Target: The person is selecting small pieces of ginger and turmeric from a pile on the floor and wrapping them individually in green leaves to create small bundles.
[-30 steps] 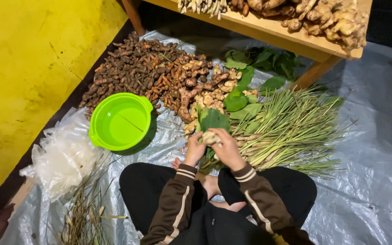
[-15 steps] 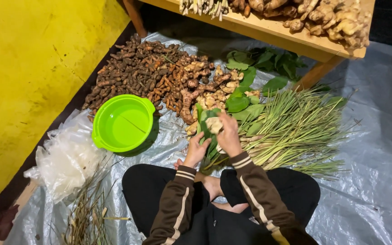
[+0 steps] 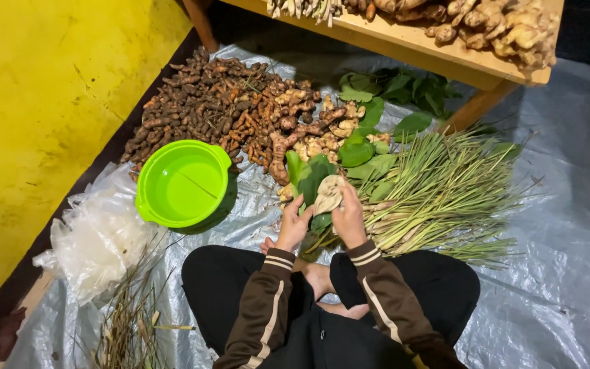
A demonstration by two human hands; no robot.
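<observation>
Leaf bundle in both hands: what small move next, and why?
Probably fold the green leaves over the pale root piece. The right hand presses that piece against the leaves, the left hand steadies the bundle from below, and the leaf tips stand open above it.

Bowl point(image 3: 182, 182) bright lime green. Wall point(image 3: 42, 116) yellow, faint scuffs. Sheet point(image 3: 568, 225) on ground pale silvery grey. Root pile point(image 3: 220, 113) dark brown, shading to orange and tan at right. Leaves point(image 3: 360, 152) deep green. Grass stalks point(image 3: 445, 195) light green, paler at cut ends. Table point(image 3: 411, 42) pale wood. Sleeves point(image 3: 268, 301) brown, cream stripes. Trousers point(image 3: 220, 280) black. Plastic bags point(image 3: 97, 239) cloudy white.
</observation>
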